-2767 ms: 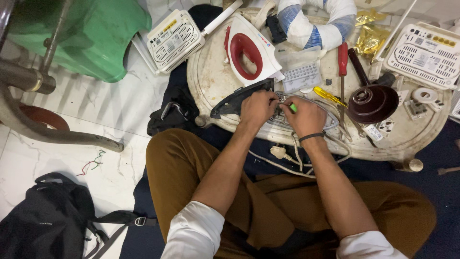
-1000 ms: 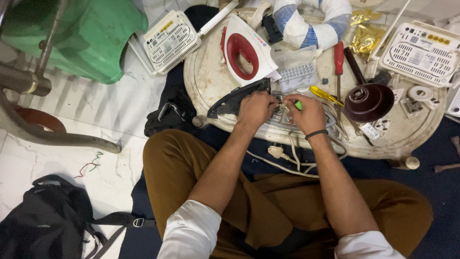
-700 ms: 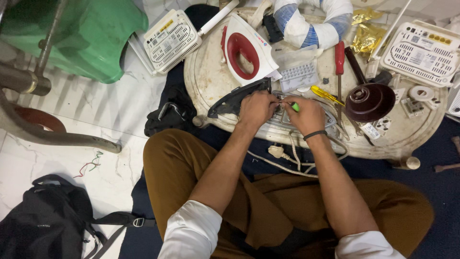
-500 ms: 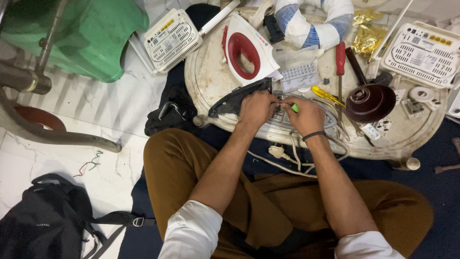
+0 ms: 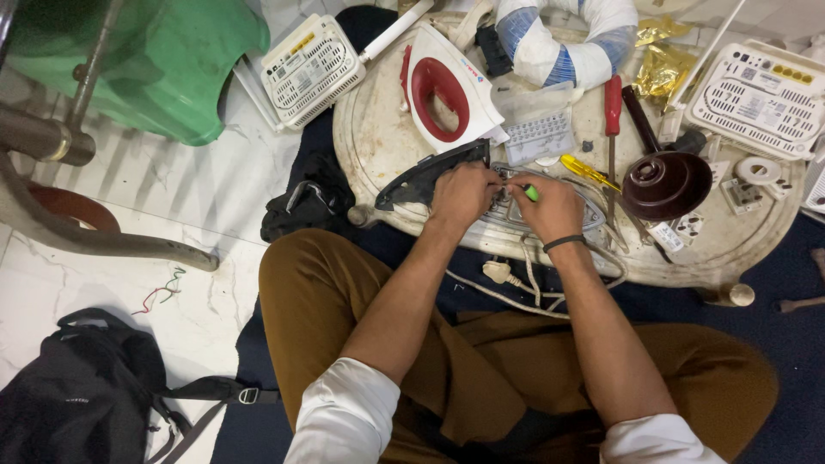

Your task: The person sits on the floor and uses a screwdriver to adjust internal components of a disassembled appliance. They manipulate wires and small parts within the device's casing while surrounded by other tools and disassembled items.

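My left hand [image 5: 461, 194] rests fingers-down on an opened clothes iron base [image 5: 593, 216] lying on a low round table [image 5: 387, 137]. It pinches a small part inside the base. My right hand [image 5: 550, 206] grips a small green-handled screwdriver [image 5: 531, 193] whose tip points into the same spot. The black iron cover piece [image 5: 425, 176] lies just left of my left hand. A white cord with plug [image 5: 503, 273] hangs off the table edge toward my lap.
A white and red iron [image 5: 447, 86], red screwdriver [image 5: 612, 112], yellow screwdriver [image 5: 589, 172], dark round part [image 5: 666, 185], white vented boxes [image 5: 309, 69] [image 5: 760, 90] and a taped ring [image 5: 559, 43] crowd the table. Green stool [image 5: 163, 60] and black backpack [image 5: 77, 395] sit left.
Both hands stay on the iron base with only slight shifts; the green screwdriver tip has turned a little between my fingers.
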